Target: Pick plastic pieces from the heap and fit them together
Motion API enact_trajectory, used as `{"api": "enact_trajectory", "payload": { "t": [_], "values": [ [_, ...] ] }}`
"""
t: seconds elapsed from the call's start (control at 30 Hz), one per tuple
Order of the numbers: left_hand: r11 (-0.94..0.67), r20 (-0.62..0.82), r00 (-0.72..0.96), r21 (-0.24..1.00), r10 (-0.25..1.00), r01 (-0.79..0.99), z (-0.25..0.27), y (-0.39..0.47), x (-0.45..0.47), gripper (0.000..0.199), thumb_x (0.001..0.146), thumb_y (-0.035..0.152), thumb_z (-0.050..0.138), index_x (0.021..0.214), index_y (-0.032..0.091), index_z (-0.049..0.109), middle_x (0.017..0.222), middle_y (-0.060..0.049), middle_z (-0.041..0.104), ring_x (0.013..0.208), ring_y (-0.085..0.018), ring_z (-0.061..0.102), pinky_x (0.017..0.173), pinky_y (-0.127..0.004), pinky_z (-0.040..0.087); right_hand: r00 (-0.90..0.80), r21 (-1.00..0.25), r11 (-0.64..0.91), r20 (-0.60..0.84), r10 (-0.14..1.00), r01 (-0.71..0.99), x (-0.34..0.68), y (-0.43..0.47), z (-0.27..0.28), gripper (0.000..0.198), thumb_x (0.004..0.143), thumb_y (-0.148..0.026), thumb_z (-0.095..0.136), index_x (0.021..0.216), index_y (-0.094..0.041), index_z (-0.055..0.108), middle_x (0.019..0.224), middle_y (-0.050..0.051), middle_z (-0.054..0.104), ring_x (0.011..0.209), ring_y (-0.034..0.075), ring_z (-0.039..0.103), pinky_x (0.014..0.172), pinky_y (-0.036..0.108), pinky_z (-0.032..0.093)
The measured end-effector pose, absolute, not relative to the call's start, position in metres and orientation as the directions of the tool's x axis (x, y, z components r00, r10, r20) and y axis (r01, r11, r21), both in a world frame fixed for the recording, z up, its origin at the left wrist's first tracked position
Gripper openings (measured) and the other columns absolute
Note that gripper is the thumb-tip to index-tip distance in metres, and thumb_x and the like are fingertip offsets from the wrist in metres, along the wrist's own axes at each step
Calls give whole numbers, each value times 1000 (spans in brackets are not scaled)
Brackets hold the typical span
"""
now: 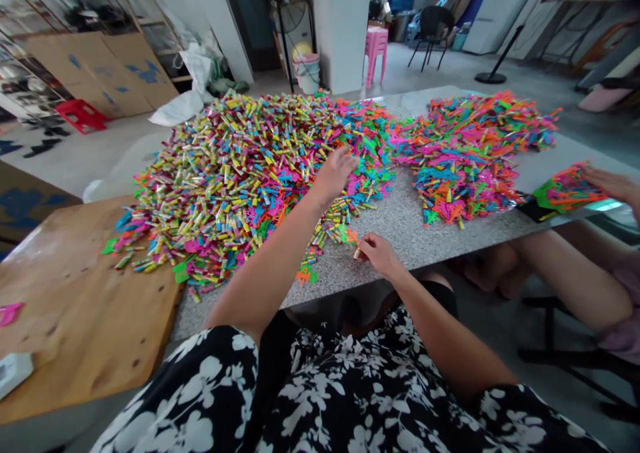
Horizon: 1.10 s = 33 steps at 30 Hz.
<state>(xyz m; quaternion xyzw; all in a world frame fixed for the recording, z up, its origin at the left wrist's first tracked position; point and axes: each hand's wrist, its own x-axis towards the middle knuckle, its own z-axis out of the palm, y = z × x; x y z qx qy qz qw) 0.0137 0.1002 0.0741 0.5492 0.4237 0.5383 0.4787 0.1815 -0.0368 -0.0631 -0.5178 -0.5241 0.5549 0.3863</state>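
Observation:
My left hand [334, 176] reaches over a large heap of small wrapped tubes [235, 153], at its right side where bright plastic pieces [367, 133] mix in. Its fingers look stretched out and slightly apart, with nothing visible in them. Low at the table's front edge, my right hand [381, 254] is closed in a pinch on a small tube with an orange plastic piece [353, 237]. Several loose tubes and a green piece lie just beside that pinch. An orange and green plastic piece [304, 276] rests on the speckled tabletop [340, 269] to the left.
More colourful plastic pieces [465, 153] are piled on the right. A co-worker's hand [607, 185] touches a filled black-and-green container [545, 199] there. A wooden board [85, 306] adjoins on the left, holding a white device [15, 373] and a pink piece [10, 313].

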Motion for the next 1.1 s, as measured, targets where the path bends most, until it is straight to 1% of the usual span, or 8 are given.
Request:
{"api": "enact_trajectory", "payload": {
  "t": [0.13, 0.27, 0.37, 0.5, 0.63, 0.73, 0.93, 1.1],
  "values": [
    [-75, 85, -24, 957, 996, 279, 41, 46, 1, 38, 93, 52, 75, 103, 16, 70, 105, -11, 73, 104, -26, 68, 96, -42, 54, -46, -990, -117, -114, 992, -75, 184, -32, -52, 37, 85, -57, 73, 84, -21, 63, 74, 3, 74, 64, 17, 69, 61, 29, 57],
    [35, -37, 9, 986, 999, 160, -12, -15, -6, 50, 90, 59, 74, 114, 17, 62, 109, -11, 73, 104, -23, 69, 92, -38, 56, 38, -972, -81, -91, 995, -220, 171, -31, -44, 42, 82, -60, 76, 88, -20, 64, 75, 2, 73, 68, 18, 71, 63, 30, 60],
    [-10, 10, -2, 998, 1000, 57, -29, -35, -4, 52, 88, 56, 77, 121, 19, 60, 115, -10, 72, 105, -22, 69, 92, -37, 56, -61, -966, -106, -94, 994, -237, 152, -39, -39, 42, 82, -59, 78, 86, -21, 63, 74, 1, 72, 67, 17, 70, 65, 31, 61],
    [50, -54, -38, 995, 998, -86, -25, -36, -19, 48, 90, 56, 72, 119, 19, 62, 96, -3, 72, 84, -18, 69, 78, -33, 58, -220, -964, -155, -107, 970, -215, 136, -53, -31, 38, 81, -55, 79, 86, -20, 66, 75, 2, 73, 71, 19, 72, 66, 33, 62],
    [87, -88, -64, 996, 994, -21, -14, -33, -48, 57, 89, 51, 74, 133, 18, 60, 94, -4, 73, 82, -18, 69, 77, -31, 56, -59, -972, -68, -56, 997, -227, 144, -50, -21, 31, 83, -49, 77, 89, -20, 68, 70, -1, 67, 64, 15, 65, 56, 26, 55],
    [-10, 2, 52, 990, 999, 143, -4, -36, -63, 63, 90, 42, 75, 145, 18, 55, 109, -8, 74, 95, -18, 70, 87, -31, 55, 38, -959, 9, -2, 999, -284, 156, -39, -11, 26, 87, -46, 72, 93, -21, 65, 63, -6, 58, 52, 11, 54, 49, 23, 49],
    [-148, 12, 440, 950, 898, 276, 20, -44, -68, 68, 100, 39, 63, 162, 21, 39, 126, -13, 70, 106, -21, 69, 88, -31, 54, -192, -957, -46, 11, 981, -286, 155, -35, 1, 22, 82, -35, 70, 99, -22, 63, 72, -3, 68, 51, 11, 56, 46, 23, 47],
    [-202, 13, 519, 929, 854, 309, 41, -48, -66, 69, 100, 37, 62, 163, 21, 39, 122, -13, 70, 101, -20, 68, 85, -31, 54, -264, -965, -47, 23, 964, -257, 151, -40, -3, 24, 83, -35, 67, 101, -20, 71, 75, -2, 69, 51, 10, 55, 48, 24, 47]
  ]
}}
